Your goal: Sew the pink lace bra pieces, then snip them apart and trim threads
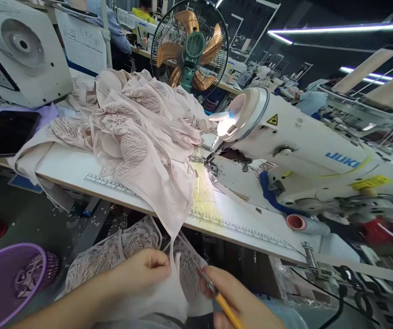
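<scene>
Below the table edge, my left hand (148,269) is closed, thumb and fingers pinching the thin strap end of a pale pink lace bra (155,192). The bra drapes from the tabletop down to that hand. To the right, my right hand (239,297) is wrapped around yellow-handled thread snips (226,307), their metal tip pointing up and left towards the strap. More pale lace fabric (124,246) hangs under and behind my left hand. Part of the snips is hidden by my fingers.
A heap of pale pink bras (141,105) covers the table beside a white sewing machine (302,141) with its lamp lit. A ruler strip (237,228) runs along the table edge. Around are a phone (7,132), a thread cone (307,225), a fan (191,50) and a purple basket (11,249).
</scene>
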Tool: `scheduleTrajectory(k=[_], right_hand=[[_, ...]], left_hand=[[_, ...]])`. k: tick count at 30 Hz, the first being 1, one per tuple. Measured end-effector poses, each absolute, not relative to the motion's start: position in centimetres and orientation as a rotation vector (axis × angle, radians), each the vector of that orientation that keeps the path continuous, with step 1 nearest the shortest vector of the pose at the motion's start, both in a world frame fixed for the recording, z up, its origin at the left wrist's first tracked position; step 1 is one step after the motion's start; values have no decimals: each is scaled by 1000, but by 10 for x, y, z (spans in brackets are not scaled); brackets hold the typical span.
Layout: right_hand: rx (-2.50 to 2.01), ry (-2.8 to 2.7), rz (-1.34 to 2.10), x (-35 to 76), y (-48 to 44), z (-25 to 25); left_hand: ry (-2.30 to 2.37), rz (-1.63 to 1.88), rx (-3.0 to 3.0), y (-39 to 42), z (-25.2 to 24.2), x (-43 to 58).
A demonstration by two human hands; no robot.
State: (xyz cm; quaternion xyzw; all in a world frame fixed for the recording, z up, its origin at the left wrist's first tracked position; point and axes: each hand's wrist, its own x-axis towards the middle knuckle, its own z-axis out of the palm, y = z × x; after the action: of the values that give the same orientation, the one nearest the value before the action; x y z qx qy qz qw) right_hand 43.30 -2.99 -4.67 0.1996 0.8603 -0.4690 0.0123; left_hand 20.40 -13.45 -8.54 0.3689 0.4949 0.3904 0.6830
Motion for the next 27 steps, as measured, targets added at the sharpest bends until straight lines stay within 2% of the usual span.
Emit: scheduleTrajectory(k=[3, 8, 16, 22, 24, 27], right_hand=[[481, 2514, -1248, 424, -6, -47], [495, 2413, -866, 400, 10, -38], [461, 2425, -784, 378, 10, -18], [612, 2429, -1023, 385, 11, -21], [660, 2508, -1245, 392, 7, -25], [651, 2641, -1751, 402, -7, -36]], left_hand=[[1127, 855, 846, -138, -88, 205], [1152, 821, 905, -140, -88, 205], [1170, 791, 898, -144, -89, 201], [1193, 809, 995, -149, -84, 194], [1235, 848, 1077, -149, -73, 194], [1227, 927, 1293, -143, -52, 197]])
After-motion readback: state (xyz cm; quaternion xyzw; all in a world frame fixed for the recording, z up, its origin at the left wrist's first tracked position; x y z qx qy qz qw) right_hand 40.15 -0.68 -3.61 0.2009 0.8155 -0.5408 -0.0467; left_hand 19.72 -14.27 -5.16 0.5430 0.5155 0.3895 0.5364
